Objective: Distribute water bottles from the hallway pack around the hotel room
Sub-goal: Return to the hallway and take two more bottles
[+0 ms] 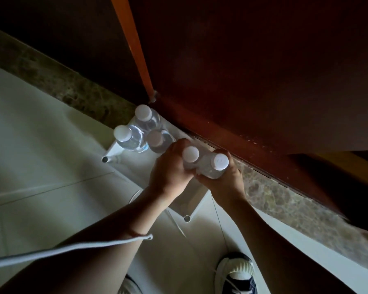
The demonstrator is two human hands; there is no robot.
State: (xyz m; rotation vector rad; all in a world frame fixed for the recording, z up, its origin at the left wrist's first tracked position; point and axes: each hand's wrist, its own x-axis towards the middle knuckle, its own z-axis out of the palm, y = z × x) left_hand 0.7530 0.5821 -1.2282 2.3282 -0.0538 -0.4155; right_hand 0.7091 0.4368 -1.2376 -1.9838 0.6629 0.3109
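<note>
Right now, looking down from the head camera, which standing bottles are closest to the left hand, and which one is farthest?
From the left hand, nearest first:
1. Shaded bottle, right beside the knuckles.
2. Bright front bottle, farther left on the white stand.
3. Back bottle, by the dark wooden door.

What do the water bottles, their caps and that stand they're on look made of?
Water bottles: clear, glossy thin plastic; light shines through the water. Caps: matte white plastic, probably. Stand: smooth white sheet with open tube ends at the corners, likely painted metal, though plastic is possible.
</note>
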